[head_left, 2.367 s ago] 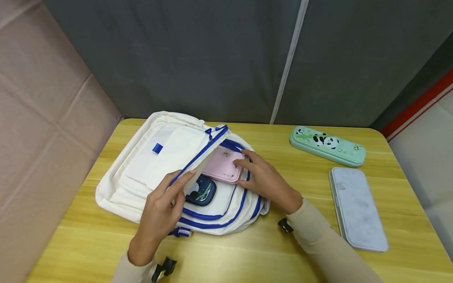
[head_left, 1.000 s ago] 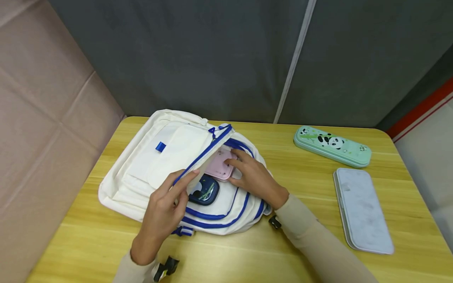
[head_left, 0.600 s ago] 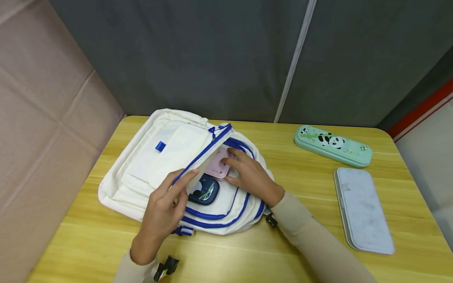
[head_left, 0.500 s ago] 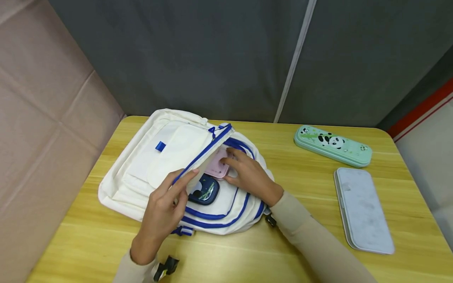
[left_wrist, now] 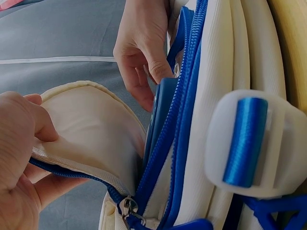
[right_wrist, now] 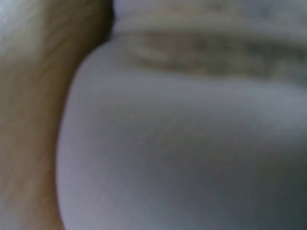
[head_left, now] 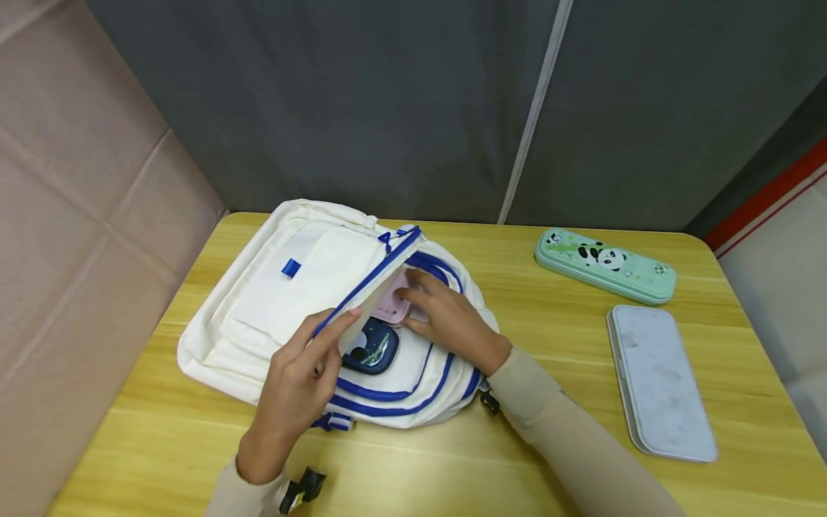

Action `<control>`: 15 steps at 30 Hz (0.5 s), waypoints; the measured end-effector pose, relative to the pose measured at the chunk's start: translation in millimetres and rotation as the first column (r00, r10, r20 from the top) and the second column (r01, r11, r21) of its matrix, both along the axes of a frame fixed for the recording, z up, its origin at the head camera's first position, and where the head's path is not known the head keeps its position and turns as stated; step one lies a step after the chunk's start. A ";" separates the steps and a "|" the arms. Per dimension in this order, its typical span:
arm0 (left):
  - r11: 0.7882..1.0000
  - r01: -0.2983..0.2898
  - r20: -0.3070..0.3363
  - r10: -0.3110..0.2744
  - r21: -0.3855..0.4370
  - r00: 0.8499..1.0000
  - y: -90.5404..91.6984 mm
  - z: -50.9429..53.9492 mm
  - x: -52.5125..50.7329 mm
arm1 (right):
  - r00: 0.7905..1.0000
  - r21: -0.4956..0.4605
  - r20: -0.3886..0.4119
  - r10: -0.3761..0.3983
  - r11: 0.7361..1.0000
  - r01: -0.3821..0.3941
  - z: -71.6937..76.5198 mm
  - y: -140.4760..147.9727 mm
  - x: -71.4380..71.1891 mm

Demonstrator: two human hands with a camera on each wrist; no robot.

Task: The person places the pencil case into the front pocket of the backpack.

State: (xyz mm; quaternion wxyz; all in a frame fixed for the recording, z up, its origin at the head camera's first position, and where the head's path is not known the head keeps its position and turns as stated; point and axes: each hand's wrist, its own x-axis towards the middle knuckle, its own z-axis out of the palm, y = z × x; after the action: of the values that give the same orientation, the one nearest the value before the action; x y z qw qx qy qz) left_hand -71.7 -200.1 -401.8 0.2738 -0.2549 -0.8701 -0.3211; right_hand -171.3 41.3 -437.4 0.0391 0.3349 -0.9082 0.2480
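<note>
A white backpack with blue zips lies on the table, its front pocket unzipped. My left hand pinches the edge of the pocket flap and holds it raised. Inside the pocket is a pink pencil case, its far end hidden under the flap. My right hand grips the near end of the pink case between thumb and fingers. Beside it, a dark blue case sits partly under the flap. The right wrist view is blurred, filled mostly by a pale surface.
A mint green pencil case with pandas lies at the table's back right. Nearer the front, a pale grey case lies on the wooden table. A dark grey curtain stands behind the table.
My right hand has moved left with the pink pencil case, which has slid further under the flap. The left hand keeps holding the flap in about the same place.
</note>
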 end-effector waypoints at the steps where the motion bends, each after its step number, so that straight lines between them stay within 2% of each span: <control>1: 1.000 -0.001 0.000 0.001 0.000 1.000 0.0 0.1 0.1 | 1.000 0.003 0.001 0.002 1.000 -0.002 -0.2 -0.1 0.0; 9: 1.000 -0.007 -0.014 0.007 0.001 1.000 0.5 0.0 -0.8 | 1.000 0.011 -0.010 0.004 1.000 -0.004 -0.6 -0.1 0.4; 15: 1.000 -0.003 -0.018 0.003 0.005 1.000 0.7 0.0 -0.9 | 1.000 0.034 0.015 -0.020 0.999 0.020 2.2 3.0 2.4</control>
State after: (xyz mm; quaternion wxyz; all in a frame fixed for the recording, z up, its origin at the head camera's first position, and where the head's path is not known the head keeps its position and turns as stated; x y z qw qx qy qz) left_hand -72.6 -199.4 -401.8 0.2826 -0.2556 -0.8673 -0.3203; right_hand -168.9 44.3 -435.2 0.0292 0.3244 -0.9158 0.2348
